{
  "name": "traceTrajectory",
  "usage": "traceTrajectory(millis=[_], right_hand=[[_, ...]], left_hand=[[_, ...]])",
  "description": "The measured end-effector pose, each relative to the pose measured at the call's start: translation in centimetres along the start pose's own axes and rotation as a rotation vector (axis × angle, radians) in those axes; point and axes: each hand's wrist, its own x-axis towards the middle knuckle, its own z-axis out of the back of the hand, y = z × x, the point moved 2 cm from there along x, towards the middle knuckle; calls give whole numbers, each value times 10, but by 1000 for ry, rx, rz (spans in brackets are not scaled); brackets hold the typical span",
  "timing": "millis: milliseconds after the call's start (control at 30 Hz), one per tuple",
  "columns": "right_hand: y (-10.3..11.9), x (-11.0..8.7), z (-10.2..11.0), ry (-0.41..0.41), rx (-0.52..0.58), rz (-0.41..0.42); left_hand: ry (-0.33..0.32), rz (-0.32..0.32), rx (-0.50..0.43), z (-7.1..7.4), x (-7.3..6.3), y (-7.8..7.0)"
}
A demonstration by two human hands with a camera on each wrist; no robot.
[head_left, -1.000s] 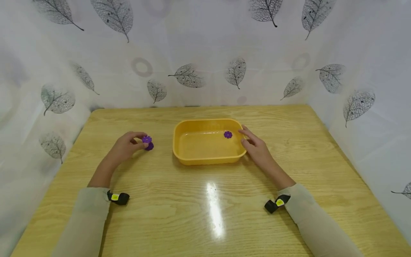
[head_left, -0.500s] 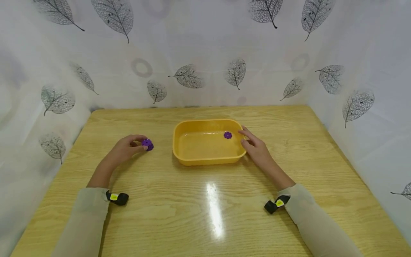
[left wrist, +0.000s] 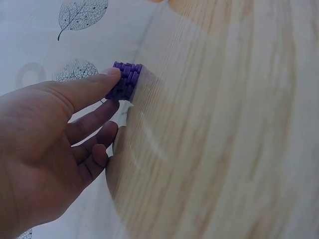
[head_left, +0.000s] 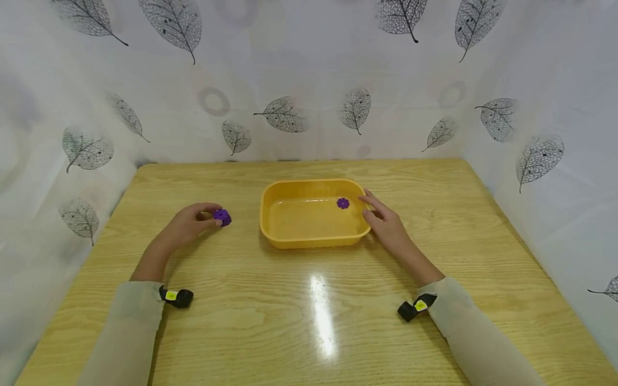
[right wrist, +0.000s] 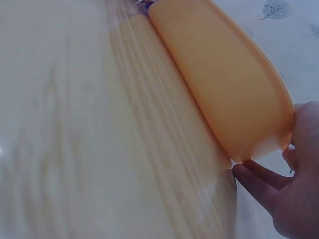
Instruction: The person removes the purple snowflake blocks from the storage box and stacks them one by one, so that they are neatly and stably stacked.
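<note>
My left hand (head_left: 190, 222) pinches a small stack of purple flower-shaped pieces (head_left: 222, 217) between thumb and fingers, at the left of the table. In the left wrist view the purple stack (left wrist: 124, 80) is low and made of several notched layers, resting on or very near the tabletop; the thumb lies on its upper side. A yellow plastic basin (head_left: 309, 242) stands at the middle. One purple flower piece (head_left: 343, 203) lies inside it, towards the right. My right hand (head_left: 388, 225) grips the basin's right end, with fingertips over the rim and other fingers low against the outside wall.
The wood-grain table (head_left: 270, 300) carries a bright glare streak near its front. A white curtain (head_left: 309, 69) printed with leaves hangs behind and along both sides. Black wrist straps with small cameras (head_left: 183, 298) are on both sleeves.
My left hand has lowered slightly, and the upper purple flower piece it holds has come down onto the piece beneath. The right hand and the basin have kept their place.
</note>
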Motion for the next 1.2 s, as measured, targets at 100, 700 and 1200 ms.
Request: traceTrajectory(millis=[100,700,1200], right_hand=[[-4,1,0,-10,-12,13],[14,-5,1,9,-6,-11],[19,-7,1,18,7,2]], left_hand=[[4,0,-5,0,0,0],[22,16,-19,1,0,0],[24,10,-18,2,-2,2]])
